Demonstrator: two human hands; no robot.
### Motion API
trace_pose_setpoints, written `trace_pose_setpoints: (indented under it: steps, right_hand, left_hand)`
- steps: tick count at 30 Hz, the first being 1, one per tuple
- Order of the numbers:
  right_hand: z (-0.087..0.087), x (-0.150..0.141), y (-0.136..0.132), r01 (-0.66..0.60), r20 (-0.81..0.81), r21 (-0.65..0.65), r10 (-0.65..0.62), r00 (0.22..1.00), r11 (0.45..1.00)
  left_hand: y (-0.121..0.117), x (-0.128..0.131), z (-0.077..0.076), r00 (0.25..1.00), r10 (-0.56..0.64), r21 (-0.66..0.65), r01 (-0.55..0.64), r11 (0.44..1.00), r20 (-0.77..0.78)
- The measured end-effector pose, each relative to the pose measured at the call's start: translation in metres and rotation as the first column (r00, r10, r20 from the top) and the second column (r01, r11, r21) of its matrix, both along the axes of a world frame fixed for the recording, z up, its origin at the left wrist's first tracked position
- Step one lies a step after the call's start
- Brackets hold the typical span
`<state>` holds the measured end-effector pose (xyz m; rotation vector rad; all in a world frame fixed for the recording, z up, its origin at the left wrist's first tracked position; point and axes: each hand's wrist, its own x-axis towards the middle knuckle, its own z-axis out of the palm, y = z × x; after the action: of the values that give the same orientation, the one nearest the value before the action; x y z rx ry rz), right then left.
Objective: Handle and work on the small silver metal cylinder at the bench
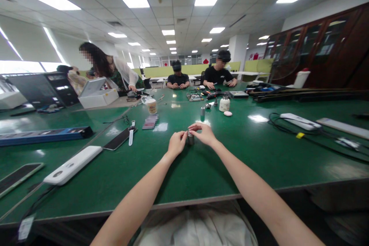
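A small shiny metal cylinder [190, 140] stands upright on the green table in front of me. My left hand [176, 144] is closed at its left side, thumb and fingertips pinched against the upper edge. From the right, my right hand [203, 134] curves over the top, its thumb and fingers closed on the upper part. The fingers partly hide the cylinder's top, so any small piece between them cannot be made out. A little farther off stands a second metal cylinder [202, 113], with small dark metal pieces [208, 105] behind it.
Beyond are a white jar [224, 103], a round pink-white lid [227, 113] and a paper cup [151, 106]. Leftward lie a watch [132, 133], a dark phone [117, 139] and a white power strip [73, 164]. Cables [284, 130] run at right. Several people work across the table.
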<state>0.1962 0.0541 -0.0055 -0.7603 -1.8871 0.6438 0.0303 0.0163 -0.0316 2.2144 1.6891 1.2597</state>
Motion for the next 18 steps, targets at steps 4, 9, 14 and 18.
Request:
trace_pose_setpoints:
  steps: [4,9,14,18]
  right_hand:
    - [-0.0011,-0.0009,-0.0019,0.02,0.031,0.022,-0.021,0.999,1.0]
    - [-0.0019,-0.0035,-0.0036,0.068,0.079,0.046,-0.072,0.994,0.997]
    - [0.002,-0.0035,-0.0078,0.191,0.093,0.068,-0.197,0.976,0.979]
    - [0.0058,-0.001,-0.0083,0.312,0.067,0.056,-0.315,0.947,0.948]
  left_hand:
    - [0.0003,0.0011,-0.0008,1.0,-0.008,0.038,0.007,0.999,0.03]
    - [0.003,0.0021,-0.0025,0.997,-0.009,0.074,0.003,0.997,0.08]
    - [0.0008,0.0043,0.0005,0.994,-0.022,0.088,0.013,0.996,0.104]
    - [-0.0024,0.0065,0.0042,0.994,-0.07,0.095,0.061,0.994,0.09]
